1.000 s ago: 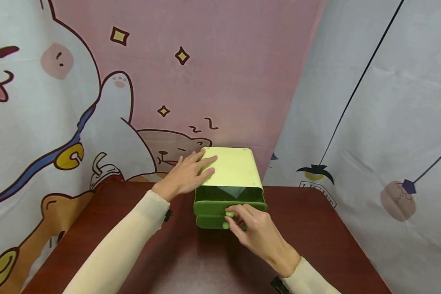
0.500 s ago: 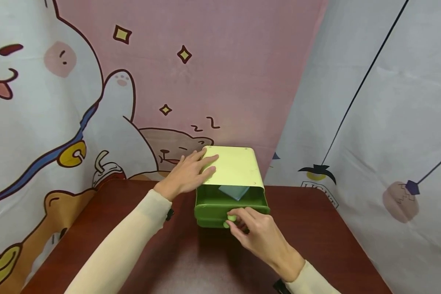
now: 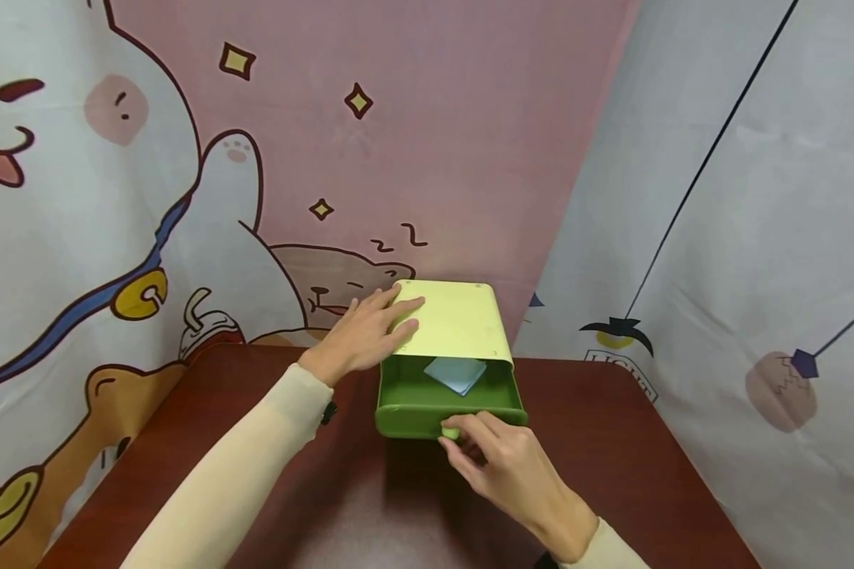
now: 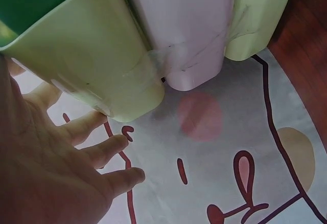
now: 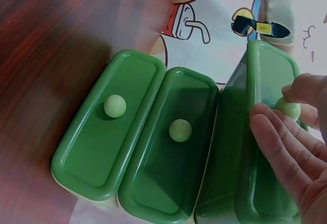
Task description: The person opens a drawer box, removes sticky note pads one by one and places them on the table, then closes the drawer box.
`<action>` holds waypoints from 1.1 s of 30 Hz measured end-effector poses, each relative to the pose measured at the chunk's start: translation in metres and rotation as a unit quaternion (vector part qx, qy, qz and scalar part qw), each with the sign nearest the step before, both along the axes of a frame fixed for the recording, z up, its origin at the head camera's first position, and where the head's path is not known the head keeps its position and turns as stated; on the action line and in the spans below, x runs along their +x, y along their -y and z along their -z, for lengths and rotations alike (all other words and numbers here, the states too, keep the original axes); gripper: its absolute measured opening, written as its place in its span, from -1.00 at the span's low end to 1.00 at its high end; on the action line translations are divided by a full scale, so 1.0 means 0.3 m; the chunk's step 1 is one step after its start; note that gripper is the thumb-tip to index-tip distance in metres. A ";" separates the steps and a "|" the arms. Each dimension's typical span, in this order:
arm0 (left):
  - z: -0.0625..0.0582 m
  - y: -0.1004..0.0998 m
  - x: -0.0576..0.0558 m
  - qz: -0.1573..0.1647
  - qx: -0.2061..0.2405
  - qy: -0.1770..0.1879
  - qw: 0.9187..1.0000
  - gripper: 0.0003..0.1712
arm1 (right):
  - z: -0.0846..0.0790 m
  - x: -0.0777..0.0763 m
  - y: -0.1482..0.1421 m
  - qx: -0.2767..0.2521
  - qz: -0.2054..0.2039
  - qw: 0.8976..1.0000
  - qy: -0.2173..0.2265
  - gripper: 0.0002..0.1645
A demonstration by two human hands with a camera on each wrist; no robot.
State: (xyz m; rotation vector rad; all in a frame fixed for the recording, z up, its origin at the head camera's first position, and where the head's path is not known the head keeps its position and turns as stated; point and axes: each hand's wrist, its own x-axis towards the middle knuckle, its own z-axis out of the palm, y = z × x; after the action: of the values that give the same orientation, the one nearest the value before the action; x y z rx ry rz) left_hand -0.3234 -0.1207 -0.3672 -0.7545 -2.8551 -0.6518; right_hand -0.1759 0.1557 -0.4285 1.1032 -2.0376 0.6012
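Note:
A small drawer cabinet (image 3: 459, 316) with a pale yellow top stands on the table. Its green top drawer (image 3: 409, 423) is pulled out, and a light blue folded piece, cloth or paper (image 3: 457, 374), lies inside. My right hand (image 3: 519, 470) pinches the round light green drawer knob (image 5: 289, 108) between thumb and fingers. On the left side of the cabinet's top rests my left hand (image 3: 363, 336), fingers spread and mostly straight. Two lower drawers, a middle one (image 5: 153, 175) and a bottom one (image 5: 92, 152), are pushed in, each with a knob.
The dark red-brown table (image 3: 313, 490) extends around the cabinet. Right behind it hangs a cartoon-printed cloth (image 3: 484, 142). In the left wrist view the cabinet's side shows a pink middle section (image 4: 189, 35) with clear tape across it.
The right hand has drawn the top drawer farther out toward me, so more of the blue piece shows and the lower knob is hidden. The left hand stays on the cabinet's top.

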 end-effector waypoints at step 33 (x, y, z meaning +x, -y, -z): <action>0.001 -0.012 0.009 -0.011 0.000 0.004 1.000 -0.26 | 0.034 0.069 -0.001 0.003 -0.008 0.995 -0.101 -0.72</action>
State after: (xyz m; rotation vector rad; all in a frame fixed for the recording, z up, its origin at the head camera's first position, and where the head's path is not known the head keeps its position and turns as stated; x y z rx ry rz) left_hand -0.3206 -0.1172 -0.3675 -0.7198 -2.8672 -0.6522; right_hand -0.1551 0.1560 -0.4386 1.1378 -1.8588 0.4721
